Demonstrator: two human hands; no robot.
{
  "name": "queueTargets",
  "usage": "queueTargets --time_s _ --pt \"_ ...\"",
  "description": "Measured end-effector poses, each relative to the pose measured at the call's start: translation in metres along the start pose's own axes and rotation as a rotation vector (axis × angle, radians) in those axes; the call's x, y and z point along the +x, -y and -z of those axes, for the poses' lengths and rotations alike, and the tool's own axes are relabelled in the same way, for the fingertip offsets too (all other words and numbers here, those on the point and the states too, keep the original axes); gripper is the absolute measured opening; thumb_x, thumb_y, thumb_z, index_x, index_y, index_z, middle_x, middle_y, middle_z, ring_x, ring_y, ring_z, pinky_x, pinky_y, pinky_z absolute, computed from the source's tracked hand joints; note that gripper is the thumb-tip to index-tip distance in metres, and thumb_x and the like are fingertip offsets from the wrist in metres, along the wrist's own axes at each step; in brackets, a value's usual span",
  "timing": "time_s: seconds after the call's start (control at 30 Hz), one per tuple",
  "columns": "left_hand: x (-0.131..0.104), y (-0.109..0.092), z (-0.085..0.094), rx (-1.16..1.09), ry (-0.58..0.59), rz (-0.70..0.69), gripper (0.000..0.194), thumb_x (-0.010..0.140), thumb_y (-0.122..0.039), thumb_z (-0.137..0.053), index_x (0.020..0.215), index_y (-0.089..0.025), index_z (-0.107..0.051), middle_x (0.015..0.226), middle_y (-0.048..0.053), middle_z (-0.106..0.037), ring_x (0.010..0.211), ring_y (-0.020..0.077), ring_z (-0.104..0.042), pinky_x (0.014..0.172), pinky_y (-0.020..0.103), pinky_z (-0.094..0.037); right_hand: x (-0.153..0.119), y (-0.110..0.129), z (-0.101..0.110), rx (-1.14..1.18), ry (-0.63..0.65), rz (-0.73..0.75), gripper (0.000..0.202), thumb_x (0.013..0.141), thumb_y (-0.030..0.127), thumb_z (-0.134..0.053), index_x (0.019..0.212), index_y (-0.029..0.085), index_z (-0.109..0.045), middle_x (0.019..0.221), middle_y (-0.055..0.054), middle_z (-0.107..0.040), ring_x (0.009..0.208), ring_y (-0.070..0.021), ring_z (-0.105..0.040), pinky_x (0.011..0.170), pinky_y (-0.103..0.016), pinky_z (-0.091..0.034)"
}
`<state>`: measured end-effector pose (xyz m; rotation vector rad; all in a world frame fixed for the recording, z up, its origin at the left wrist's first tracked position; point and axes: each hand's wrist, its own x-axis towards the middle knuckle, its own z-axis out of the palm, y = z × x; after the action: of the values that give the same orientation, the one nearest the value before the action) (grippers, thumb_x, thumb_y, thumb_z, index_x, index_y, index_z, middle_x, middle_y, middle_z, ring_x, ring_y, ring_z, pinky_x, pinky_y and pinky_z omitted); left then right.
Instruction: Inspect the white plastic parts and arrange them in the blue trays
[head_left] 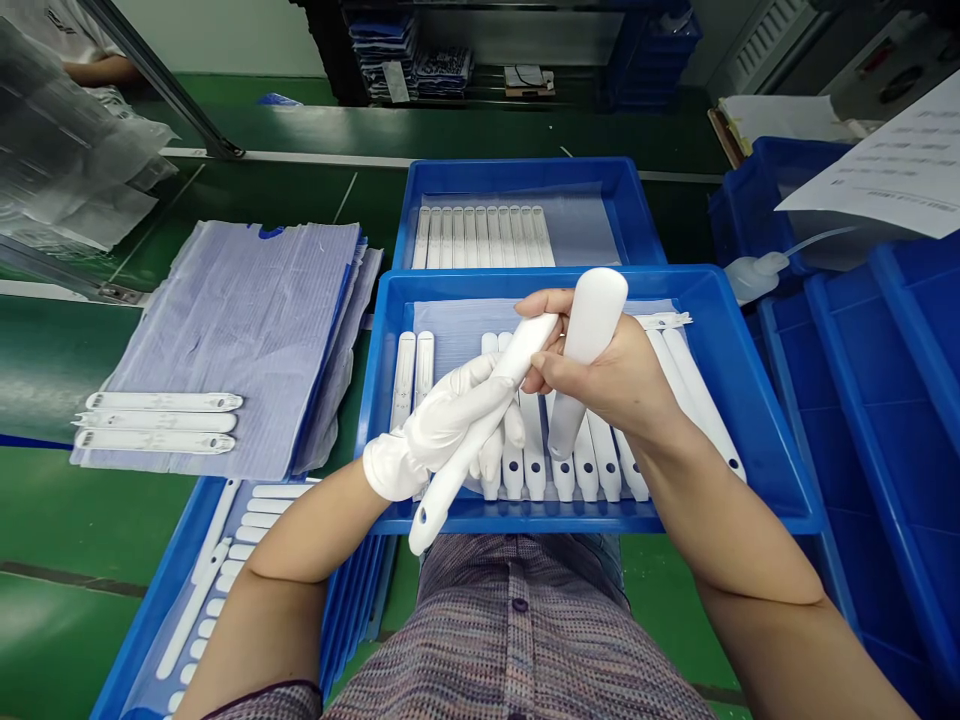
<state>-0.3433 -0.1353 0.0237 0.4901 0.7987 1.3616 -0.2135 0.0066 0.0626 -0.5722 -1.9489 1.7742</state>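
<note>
My left hand [442, 415], in a white glove, is closed around a long white plastic strip [456, 468] with rounded ends and a small hole near its lower end. My bare right hand [626, 375] grips another white plastic strip [597, 315], held more upright, its lower end hanging over the tray. The right fingertips also touch the upper end of the left strip. Beneath both hands is a blue tray [757, 430] lined with a pale sheet. Several white strips with dark holes [586, 470] lie in it, partly hidden by my hands.
Behind stands a second blue tray [637, 210] with a row of white strips [484, 237]. At left, three white strips [161, 422] rest on stacked lilac sheets [247, 320]. A lower tray [142, 640] holds more strips. Blue bins [885, 400] and a paper sheet [892, 160] are at right.
</note>
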Motion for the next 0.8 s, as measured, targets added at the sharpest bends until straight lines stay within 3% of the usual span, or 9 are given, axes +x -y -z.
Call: queueTargets --time_s 0.8 --pt "0.0001 0.0002 -0.0009 0.035 -0.020 -0.004 0.033 0.101 -0.046 -0.066 0.113 -0.016 -0.059 0.075 0.002 -0.074 0.041 0.0129 -0.065 0.036 0.017 -0.051 -0.0004 -0.0029 0.0003 -0.030 -0.015 -0.002 0.042 0.079 0.021 -0.075 0.121 0.019 -0.069 0.067 0.002 -0.072 0.064 -0.0195 -0.075 0.065 -0.031 -0.065"
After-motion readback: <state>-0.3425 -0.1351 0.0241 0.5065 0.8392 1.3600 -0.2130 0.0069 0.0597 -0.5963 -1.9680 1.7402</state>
